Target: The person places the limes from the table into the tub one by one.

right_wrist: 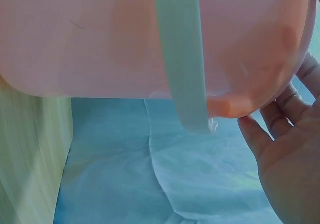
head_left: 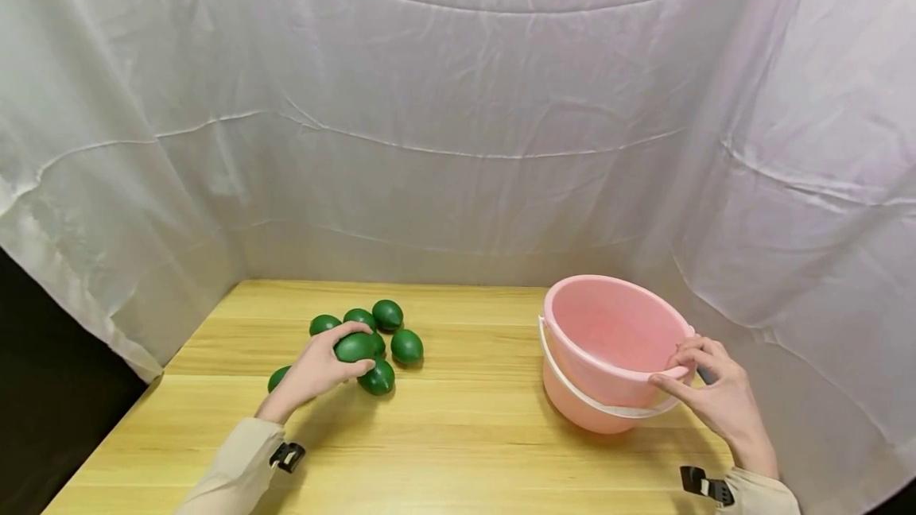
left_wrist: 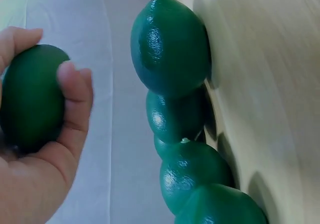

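Note:
My left hand [head_left: 320,370] grips a dark green lime [head_left: 355,347] between thumb and fingers. In the left wrist view the held lime [left_wrist: 34,98] is apart from the other limes [left_wrist: 170,48]. Several more limes [head_left: 407,347] lie clustered on the table around and beyond this hand, one partly hidden behind the wrist. On the right stands a pink bucket [head_left: 608,316] with a white handle [head_left: 597,404] hanging down its near side. My right hand [head_left: 723,392] holds the bucket's rim at its right side, thumb outside and fingers over the edge.
The wooden table [head_left: 472,435] extends between the limes and the bucket. A pale cloth curtain [head_left: 458,205] hangs along the back and both sides, close to the bucket's right. Black straps [head_left: 288,457] sit on the wrists over light sleeves.

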`<state>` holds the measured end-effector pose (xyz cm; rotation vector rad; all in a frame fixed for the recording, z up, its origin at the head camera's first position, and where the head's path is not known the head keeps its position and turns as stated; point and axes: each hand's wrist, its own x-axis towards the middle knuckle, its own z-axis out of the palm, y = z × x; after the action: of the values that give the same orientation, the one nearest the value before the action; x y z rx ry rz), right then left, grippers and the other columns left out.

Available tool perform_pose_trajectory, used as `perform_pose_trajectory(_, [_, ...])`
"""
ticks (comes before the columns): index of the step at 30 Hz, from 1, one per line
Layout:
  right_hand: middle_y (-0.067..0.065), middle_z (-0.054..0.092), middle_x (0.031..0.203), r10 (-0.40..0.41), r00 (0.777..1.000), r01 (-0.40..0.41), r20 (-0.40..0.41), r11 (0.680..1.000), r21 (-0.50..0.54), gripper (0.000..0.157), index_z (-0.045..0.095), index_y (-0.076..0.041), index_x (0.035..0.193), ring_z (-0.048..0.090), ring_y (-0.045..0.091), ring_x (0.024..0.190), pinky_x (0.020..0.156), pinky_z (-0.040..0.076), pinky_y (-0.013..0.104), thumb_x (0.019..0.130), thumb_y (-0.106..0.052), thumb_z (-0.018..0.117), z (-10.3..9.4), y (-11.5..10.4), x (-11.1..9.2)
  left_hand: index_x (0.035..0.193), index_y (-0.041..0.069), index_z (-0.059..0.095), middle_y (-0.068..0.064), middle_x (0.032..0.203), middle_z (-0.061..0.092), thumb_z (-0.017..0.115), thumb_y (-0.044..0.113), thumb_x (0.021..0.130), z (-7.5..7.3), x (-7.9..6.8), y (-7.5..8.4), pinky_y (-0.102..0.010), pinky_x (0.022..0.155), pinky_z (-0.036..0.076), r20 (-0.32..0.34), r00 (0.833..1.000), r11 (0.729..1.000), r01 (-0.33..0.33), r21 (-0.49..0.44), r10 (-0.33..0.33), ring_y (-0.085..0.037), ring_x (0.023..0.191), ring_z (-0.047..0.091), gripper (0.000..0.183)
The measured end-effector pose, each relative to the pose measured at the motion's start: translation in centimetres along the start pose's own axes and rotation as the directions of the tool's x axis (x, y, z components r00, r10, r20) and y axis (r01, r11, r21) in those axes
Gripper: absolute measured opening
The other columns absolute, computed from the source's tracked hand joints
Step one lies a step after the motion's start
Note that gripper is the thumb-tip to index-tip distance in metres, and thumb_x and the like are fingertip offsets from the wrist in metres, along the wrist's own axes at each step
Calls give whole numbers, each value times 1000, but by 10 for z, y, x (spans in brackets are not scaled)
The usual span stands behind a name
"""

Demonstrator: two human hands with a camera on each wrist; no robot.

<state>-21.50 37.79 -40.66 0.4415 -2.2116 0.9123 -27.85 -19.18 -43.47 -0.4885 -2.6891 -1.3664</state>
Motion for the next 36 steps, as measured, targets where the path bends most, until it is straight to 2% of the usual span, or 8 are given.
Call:
perform_pose_trajectory(3, [1, 57, 98, -1, 1000, 1, 0, 1000, -2, 42, 65, -21, 73, 47, -3, 108, 105, 27, 6, 54, 7, 90, 0, -1, 0, 125, 21, 62, -11, 107, 64, 80, 31, 80, 1, 3, 1, -32, 64, 53, -24, 999, 1000, -22, 11, 23, -18, 79, 62, 49])
perform_pose_trajectory(12, [-1, 57, 97, 10, 1000, -10, -2, 1000, -8, 39, 66, -20, 73, 46, -2, 110, 103, 26, 3, 56, 6, 90, 0, -4, 0, 126, 31, 60, -9, 112, 63, 80, 32, 80, 6, 8, 8, -33, 66, 51, -93, 996, 1000, -13, 4, 13, -20, 84, 62, 50])
perform_pose_trajectory(18, [-5, 56, 98, 4, 1000, -3, -16, 1000, 9, 38, 67, -17, 73, 47, -5, 108, 100, 29, 4, 53, 4, 91, 1, -7, 0, 122, 29, 60, -9, 119, 64, 80, 27, 81, 12, 15, 17, -33, 67, 53, -142, 986, 995, -90, -32, 85, -22, 86, 64, 45])
perform_pose_trajectory(22, [-2, 57, 98, 8, 1000, -8, -18, 1000, 4, 38, 67, -17, 72, 47, -6, 107, 99, 29, 4, 53, 4, 92, 0, -7, 1, 122, 30, 62, -5, 128, 62, 79, 37, 82, 17, 21, 25, -35, 71, 54, -176, 978, 991, -124, -50, 114, -23, 93, 65, 44])
perform_pose_trajectory(26, [0, 57, 98, 13, 1000, -13, -9, 1000, -12, 38, 67, -19, 73, 47, -4, 107, 99, 28, 3, 54, 4, 92, 0, -6, 2, 123, 32, 62, -3, 124, 63, 77, 46, 82, 21, 27, 32, -36, 69, 54, -204, 974, 990, -117, -83, 98, -22, 90, 65, 46])
perform_pose_trajectory(31, [-6, 56, 98, 22, 1000, -22, -8, 1000, -6, 36, 68, -17, 73, 47, -5, 106, 98, 29, 3, 55, 2, 92, 0, -9, 1, 123, 30, 61, -6, 115, 65, 77, 41, 84, 27, 36, 39, -35, 62, 54, -157, 984, 984, -109, -139, 87, -23, 78, 64, 44])
perform_pose_trajectory(34, [-7, 56, 98, 30, 1000, -30, -6, 1000, -6, 35, 67, -17, 73, 46, -6, 105, 96, 29, 3, 56, 2, 92, -1, -9, 0, 125, 29, 62, -7, 120, 63, 76, 39, 85, 32, 41, 42, -35, 60, 54, -102, 992, 979, -97, -180, 79, -23, 75, 64, 44])
perform_pose_trajectory(36, [-6, 56, 99, 31, 999, -32, -4, 999, -13, 35, 67, -17, 73, 47, -5, 105, 96, 29, 2, 56, 2, 92, 0, -8, 0, 127, 27, 62, -8, 125, 61, 76, 36, 86, 34, 42, 47, -41, 63, 56, -74, 995, 974, -86, -210, 72, -26, 75, 64, 45])
